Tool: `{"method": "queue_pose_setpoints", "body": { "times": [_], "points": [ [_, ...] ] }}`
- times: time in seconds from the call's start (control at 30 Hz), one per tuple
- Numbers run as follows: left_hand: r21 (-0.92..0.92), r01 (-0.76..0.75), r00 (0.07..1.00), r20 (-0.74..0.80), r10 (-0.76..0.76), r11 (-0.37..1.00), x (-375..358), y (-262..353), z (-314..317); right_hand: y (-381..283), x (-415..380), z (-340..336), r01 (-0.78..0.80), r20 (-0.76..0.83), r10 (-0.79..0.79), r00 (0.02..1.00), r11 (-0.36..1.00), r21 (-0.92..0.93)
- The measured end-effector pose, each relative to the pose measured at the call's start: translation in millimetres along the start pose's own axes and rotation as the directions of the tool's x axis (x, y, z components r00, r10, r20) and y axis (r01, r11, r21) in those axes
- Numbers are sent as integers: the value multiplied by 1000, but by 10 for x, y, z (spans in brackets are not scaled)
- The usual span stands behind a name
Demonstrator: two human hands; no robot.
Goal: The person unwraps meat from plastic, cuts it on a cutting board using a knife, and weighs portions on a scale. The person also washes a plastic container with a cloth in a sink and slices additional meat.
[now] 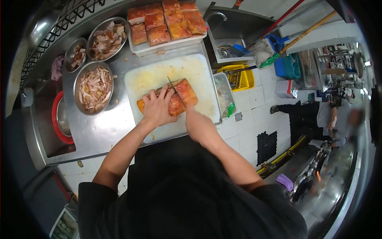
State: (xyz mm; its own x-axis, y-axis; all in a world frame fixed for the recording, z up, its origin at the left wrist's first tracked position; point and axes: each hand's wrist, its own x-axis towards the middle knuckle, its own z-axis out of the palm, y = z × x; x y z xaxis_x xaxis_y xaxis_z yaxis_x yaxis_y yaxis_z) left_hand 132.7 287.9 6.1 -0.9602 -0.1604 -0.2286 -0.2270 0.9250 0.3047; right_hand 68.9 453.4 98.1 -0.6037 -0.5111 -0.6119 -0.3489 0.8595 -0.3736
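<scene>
A browned slab of roasted meat (183,92) lies on the white cutting board (191,65). My left hand (159,107) rests on its left part with the fingers spread over the top. In my right hand (195,122) is a knife (176,91), the fist closed round its handle; the blade lies across the middle of the slab. Above the board, a white tray (169,47) holds several browned meat pieces (159,35). To the left stand metal bowls of sliced meat (95,88), larger scraps (107,41) and small scraps (78,55).
A red basin (59,133) sits in the left sink. Beyond the board are a clear container (224,89), a yellow basket (243,79), a metal sink (227,40) and a mop (262,53). At the far right, a person (324,115) stands near a stove (314,167).
</scene>
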Motion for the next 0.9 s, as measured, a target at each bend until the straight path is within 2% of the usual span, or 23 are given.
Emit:
{"method": "queue_pose_setpoints", "body": {
  "times": [0.07,0.13,0.3,0.37,0.4,0.47,0.57,0.6,0.63,0.67,0.73,0.8,0.9],
  "points": [
    [12,-6,1000,6,6,1000,-48,-22,47,30,35,104,-44,51,46,998,999,-26],
    [8,6,999,39,-7,1000,-38,-15,31,137,303,298,50,-58,-51,997,999,-13],
    [12,15,997,76,-16,1000,-22,-7,12,143,247,282,20,-13,-20,1000,1000,-3],
    [37,-27,1000,5,27,999,-38,-24,91,234,302,385,-2,8,2,1000,1000,-1],
    [39,-22,1000,14,21,999,-81,-8,67,367,432,574,49,-35,-49,998,999,18],
    [-59,-14,994,106,20,998,-48,-26,-189,502,554,773,110,-98,-105,990,993,47],
    [40,44,983,177,-51,998,433,176,-660,584,517,929,95,-97,-92,991,995,31],
    [37,-116,993,-33,117,993,651,221,-553,593,534,929,122,-121,-116,986,992,40],
    [64,-274,929,-240,281,960,867,246,-377,600,552,919,146,-147,-138,979,988,48],
    [62,-274,931,-235,281,960,1042,236,-175,545,534,821,143,-143,-135,980,988,51],
    [19,-345,938,39,344,939,1242,198,125,378,477,580,111,-125,-109,986,994,12],
    [32,-354,935,42,352,935,1204,176,265,448,477,778,99,-110,-95,989,994,39],
    [88,-351,935,-23,354,932,1246,164,198,496,599,883,136,-180,-127,975,990,38]
  ]
}}
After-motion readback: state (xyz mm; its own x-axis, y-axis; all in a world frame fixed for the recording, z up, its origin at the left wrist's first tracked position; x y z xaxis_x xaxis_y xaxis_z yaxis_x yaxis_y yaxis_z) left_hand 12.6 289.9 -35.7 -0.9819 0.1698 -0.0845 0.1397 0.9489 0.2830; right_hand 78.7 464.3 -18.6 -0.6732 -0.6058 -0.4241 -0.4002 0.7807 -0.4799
